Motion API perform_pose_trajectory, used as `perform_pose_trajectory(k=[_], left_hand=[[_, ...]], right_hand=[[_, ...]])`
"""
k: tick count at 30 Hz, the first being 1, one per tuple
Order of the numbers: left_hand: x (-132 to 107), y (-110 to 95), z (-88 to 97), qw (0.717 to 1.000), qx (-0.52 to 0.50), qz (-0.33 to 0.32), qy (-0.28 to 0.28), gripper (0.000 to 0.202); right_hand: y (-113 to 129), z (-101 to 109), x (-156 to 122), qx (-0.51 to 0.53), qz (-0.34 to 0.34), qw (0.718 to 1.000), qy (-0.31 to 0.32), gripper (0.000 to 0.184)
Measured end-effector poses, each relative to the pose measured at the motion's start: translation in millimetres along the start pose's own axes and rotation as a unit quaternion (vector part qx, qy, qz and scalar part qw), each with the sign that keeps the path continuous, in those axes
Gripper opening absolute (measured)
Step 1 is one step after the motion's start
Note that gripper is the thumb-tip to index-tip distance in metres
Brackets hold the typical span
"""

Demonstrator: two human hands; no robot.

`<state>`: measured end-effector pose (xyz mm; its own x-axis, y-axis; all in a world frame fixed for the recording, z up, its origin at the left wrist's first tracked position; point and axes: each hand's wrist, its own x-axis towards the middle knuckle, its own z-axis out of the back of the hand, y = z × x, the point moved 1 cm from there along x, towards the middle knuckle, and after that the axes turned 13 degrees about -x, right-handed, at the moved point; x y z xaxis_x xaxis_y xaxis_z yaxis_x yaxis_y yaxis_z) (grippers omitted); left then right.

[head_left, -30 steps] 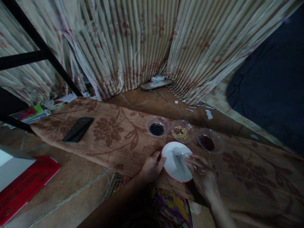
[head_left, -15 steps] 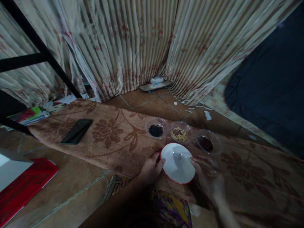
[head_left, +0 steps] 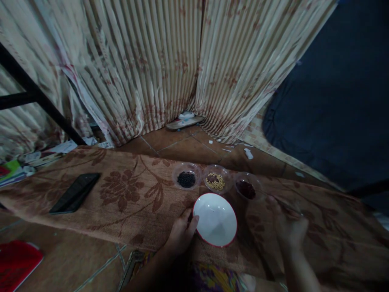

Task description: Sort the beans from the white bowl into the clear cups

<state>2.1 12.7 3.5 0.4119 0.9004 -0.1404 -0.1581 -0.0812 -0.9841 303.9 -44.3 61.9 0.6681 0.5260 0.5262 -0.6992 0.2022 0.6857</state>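
A white bowl with a red rim (head_left: 216,219) sits on the patterned cloth in front of me. My left hand (head_left: 182,231) is closed on the bowl's left rim, thumb over the edge. Blurred by motion, my right hand (head_left: 290,229) is off to the right of the bowl, its fingers closed around a thin shiny utensil (head_left: 293,210) whose exact kind is unclear. Behind the bowl stand three clear plastic bowls in a row: one with black beans (head_left: 186,179), one with yellow beans (head_left: 216,183), one with dark red beans (head_left: 245,189).
A black phone (head_left: 74,194) lies on the cloth (head_left: 127,219) to the left. Beyond the cloth, a striped curtain (head_left: 158,73) hangs to the tiled floor, where white scraps (head_left: 248,153) lie. A dark blue covered shape (head_left: 316,109) stands at right, a black frame (head_left: 57,117) at left.
My right hand has moved right, away from the white bowl, taking the thin shiny utensil out of it. My left hand still holds the rim. The whole view has shifted.
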Motion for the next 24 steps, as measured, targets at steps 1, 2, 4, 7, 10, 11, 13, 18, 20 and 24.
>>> perform_pose_trajectory(k=[1,2,4,7,10,11,13,18,20,24], left_hand=[[0.0,-0.2,0.1,1.0,0.001,0.002,0.0,0.037],[0.0,-0.5,0.1,1.0,0.001,0.002,-0.001,0.037],[-0.4,-1.6,-0.3,1.0,0.001,-0.002,-0.004,0.037],[-2.0,-4.0,-2.0,1.0,-0.01,-0.012,-0.007,0.037],[-3.9,-6.2,-3.7,0.999,-0.025,-0.02,-0.017,0.037],[-4.1,-6.4,-3.9,0.999,-0.027,-0.022,-0.021,0.037],[-3.4,-5.8,-3.6,0.999,-0.027,-0.02,-0.022,0.038],[0.5,-1.2,-2.4,1.0,-0.023,0.0,-0.005,0.045],[-1.2,0.3,-2.1,1.0,-0.026,0.0,-0.001,0.048],[-12.8,4.2,13.2,0.998,-0.057,-0.009,-0.036,0.053]], right_hand=[[2.6,0.6,-9.9,0.007,-0.015,1.0,0.001,0.029],[5.9,0.6,-21.0,0.016,-0.03,0.999,0.014,0.028],[13.4,-1.6,-45.5,0.036,-0.062,0.995,0.074,0.028],[22.6,-10.0,-81.0,0.053,-0.107,0.976,0.183,0.029],[26.5,-19.5,-102.7,0.08,-0.121,0.959,0.245,0.029],[26.5,-21.9,-105.8,0.082,-0.121,0.957,0.25,0.029],[25.2,-25.5,-107.6,0.078,-0.115,0.958,0.252,0.03],[20.8,-28.5,-106.9,0.059,-0.094,0.963,0.245,0.036],[19.4,-27.8,-108.7,0.055,-0.085,0.965,0.242,0.035],[13.8,-20.2,-113.1,0.056,-0.085,0.967,0.233,0.035]])
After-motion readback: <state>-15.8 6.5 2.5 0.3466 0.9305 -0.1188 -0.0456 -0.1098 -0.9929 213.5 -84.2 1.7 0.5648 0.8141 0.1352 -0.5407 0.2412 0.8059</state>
